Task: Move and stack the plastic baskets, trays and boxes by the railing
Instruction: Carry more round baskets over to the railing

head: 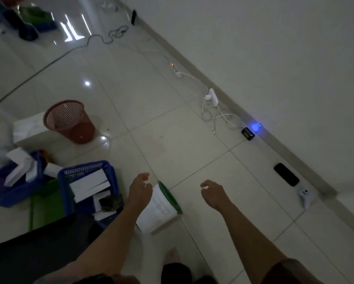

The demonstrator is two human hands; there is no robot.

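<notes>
A blue plastic basket (pixel 110 173) with white boxes inside stands on the tiled floor at the lower left, over a green tray (pixel 45 210). Beside it to the right, a white basket with a green rim (pixel 161 208) lies tipped on its side. My left hand (pixel 140 190) hovers just above that white basket, fingers loosely curled and holding nothing. Farther right, my right hand (pixel 212 192) hangs over bare floor, also relaxed and empty. A red mesh bin (pixel 69 121) stands upright farther back on the left. Another blue basket (pixel 12 189) with white boxes sits at the far left.
A white box (pixel 28 128) lies behind the red bin. Along the wall run power strips (pixel 212 97) and cables, a device with a blue light (pixel 255 127), a black phone (pixel 285 174) and a white controller (pixel 305 195). A dark board (pixel 38 251) fills the lower left.
</notes>
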